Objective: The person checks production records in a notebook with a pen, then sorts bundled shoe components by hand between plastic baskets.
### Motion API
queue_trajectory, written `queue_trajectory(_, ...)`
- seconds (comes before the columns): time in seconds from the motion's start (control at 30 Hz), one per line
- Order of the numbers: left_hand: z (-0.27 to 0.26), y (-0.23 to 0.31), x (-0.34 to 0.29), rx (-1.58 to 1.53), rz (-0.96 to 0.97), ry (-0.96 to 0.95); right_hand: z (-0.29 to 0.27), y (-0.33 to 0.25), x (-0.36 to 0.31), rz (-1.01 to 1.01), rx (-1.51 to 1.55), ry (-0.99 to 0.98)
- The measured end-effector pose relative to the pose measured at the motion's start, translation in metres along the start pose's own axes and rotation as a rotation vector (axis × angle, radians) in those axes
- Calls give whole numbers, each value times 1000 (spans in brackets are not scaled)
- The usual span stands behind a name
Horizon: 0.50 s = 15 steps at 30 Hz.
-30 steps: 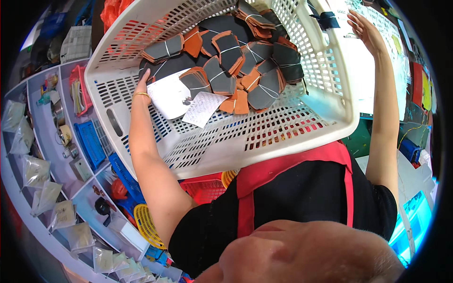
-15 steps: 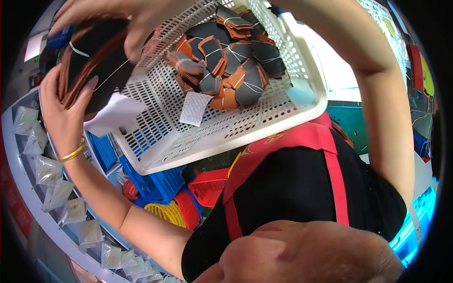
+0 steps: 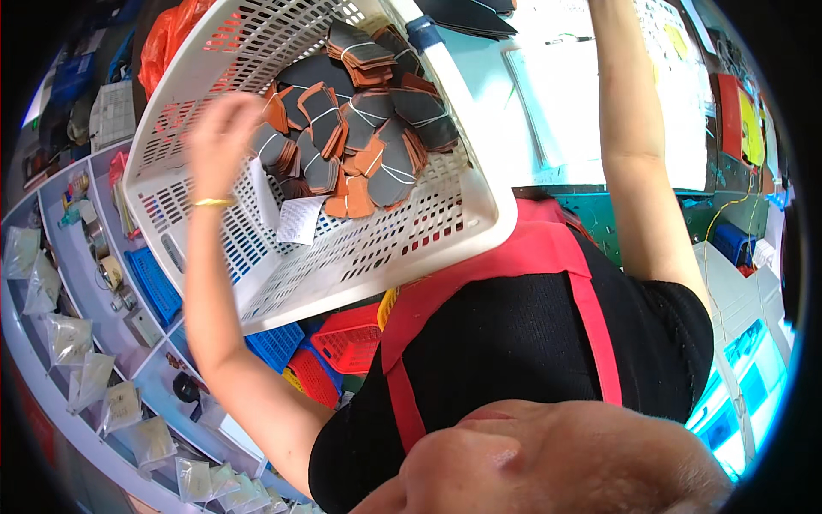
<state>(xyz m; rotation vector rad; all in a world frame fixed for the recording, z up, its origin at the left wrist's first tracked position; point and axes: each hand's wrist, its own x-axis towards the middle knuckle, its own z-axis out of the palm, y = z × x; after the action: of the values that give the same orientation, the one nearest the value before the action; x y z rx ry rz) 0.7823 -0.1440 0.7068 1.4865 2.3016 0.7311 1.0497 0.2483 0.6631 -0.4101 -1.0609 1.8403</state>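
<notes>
White basket (image 3: 360, 248) (leather pieces (image 3: 360, 137) inside) beside left hand (image 3: 224, 128).

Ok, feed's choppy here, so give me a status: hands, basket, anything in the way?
Left hand blurred, inside white basket beside dark and orange leather pieces; grip unclear. Right hand out of frame, arm raised. Paper slips lie by the pieces.

Left hand (image 3: 224, 128) over white basket (image 3: 360, 257) of dark leather pieces (image 3: 360, 128), right arm raised.

One white basket (image 3: 411, 248); two paper slips (image 3: 300, 218) in it; many leather pieces (image 3: 377, 146), too overlapped to count; one bracelet (image 3: 211, 202).
</notes>
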Motion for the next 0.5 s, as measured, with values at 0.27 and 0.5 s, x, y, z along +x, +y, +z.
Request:
queue_trajectory(0.27,137,-146,61,303,177,-173,-74,176,-28,665,-195,292)
queue_trajectory(0.5,137,-97,137,796,-179,-759,-95,118,-28,130,-1084,446)
